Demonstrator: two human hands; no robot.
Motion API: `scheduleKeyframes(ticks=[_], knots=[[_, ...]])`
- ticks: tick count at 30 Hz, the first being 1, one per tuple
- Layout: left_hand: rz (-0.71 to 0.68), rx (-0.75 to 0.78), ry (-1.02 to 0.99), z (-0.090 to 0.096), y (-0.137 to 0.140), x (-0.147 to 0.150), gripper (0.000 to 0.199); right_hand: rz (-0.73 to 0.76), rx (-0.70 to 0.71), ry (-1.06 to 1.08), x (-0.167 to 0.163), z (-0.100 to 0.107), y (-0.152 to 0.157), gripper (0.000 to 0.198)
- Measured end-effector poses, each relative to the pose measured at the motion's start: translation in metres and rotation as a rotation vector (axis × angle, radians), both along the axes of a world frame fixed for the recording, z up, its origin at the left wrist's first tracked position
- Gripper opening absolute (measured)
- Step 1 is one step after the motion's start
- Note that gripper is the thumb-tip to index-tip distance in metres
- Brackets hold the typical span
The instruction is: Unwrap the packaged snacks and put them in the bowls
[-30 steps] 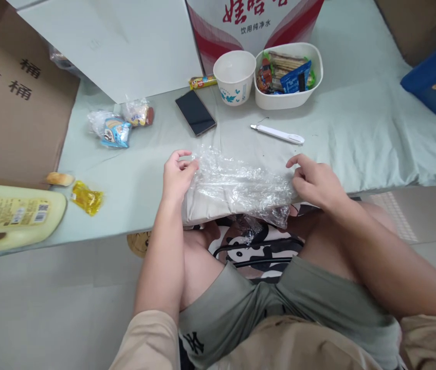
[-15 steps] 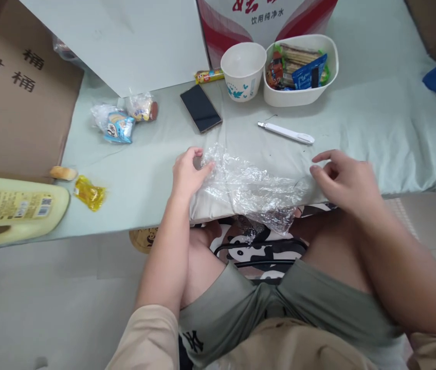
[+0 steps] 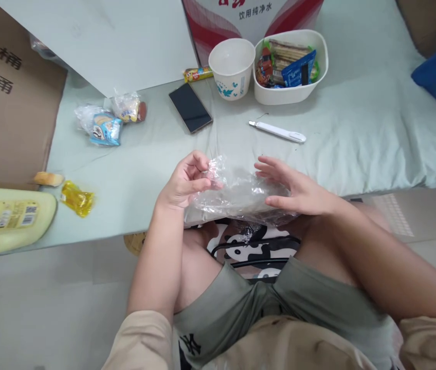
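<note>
A crumpled sheet of clear plastic film (image 3: 237, 198) lies across the table's front edge, part of it hanging over above my lap. My left hand (image 3: 183, 182) has its fingers curled around the film's left end, and some of the film bunches up by the thumb. Over the film's right side is my right hand (image 3: 291, 187), open, thumb and fingers spread apart; whether it touches the film is hard to tell. Behind the hands lies a white utility knife (image 3: 277, 132) with its blade tip showing.
A phone (image 3: 191, 108), a paper cup (image 3: 232, 69) and a white tub (image 3: 291, 95) of snacks stand farther back. At left are wrapped snacks (image 3: 106, 128), a yellow wrapper (image 3: 77, 198), a bread piece (image 3: 49, 179) and a pale yellow jug (image 3: 13, 216).
My right hand has moved left, over the film, and its fingers have spread. The film has drawn together between the hands. My view has shifted slightly right.
</note>
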State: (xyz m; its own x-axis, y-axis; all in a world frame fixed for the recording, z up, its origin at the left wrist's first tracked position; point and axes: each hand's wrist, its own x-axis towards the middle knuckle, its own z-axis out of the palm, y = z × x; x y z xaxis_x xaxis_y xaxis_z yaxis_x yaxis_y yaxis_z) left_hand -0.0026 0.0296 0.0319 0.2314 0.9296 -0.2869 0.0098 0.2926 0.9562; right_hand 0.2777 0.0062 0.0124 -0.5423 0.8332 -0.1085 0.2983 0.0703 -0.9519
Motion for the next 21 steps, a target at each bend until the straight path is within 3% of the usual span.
scheduleKeyframes(ticks=[3,7,9,12,14,18,21], knots=[[-0.054,-0.037,-0.052,-0.002,0.0,0.001,0.062,0.063,-0.124,0.051,-0.01,0.003,0.001,0.094],[0.023,0.014,-0.06,-0.003,0.006,0.01,0.06,0.164,-0.341,0.048,-0.027,0.007,-0.001,0.045],[0.125,0.037,-0.048,-0.002,0.01,0.014,0.056,0.119,-0.414,0.092,-0.032,0.007,-0.004,0.028],[0.224,0.025,-0.053,-0.002,0.014,0.018,0.049,-0.066,-0.394,0.224,-0.033,0.005,-0.004,0.032],[0.144,-0.058,-0.092,-0.006,0.013,0.021,0.053,-0.199,-0.347,0.275,-0.032,0.004,-0.002,0.039],[-0.204,-0.253,-0.117,-0.018,0.006,0.027,0.051,-0.367,-0.346,0.209,-0.03,0.004,0.004,0.042],[-0.21,-0.123,0.059,-0.024,0.002,0.03,0.032,-0.366,-0.398,0.083,-0.029,0.004,0.006,0.041]])
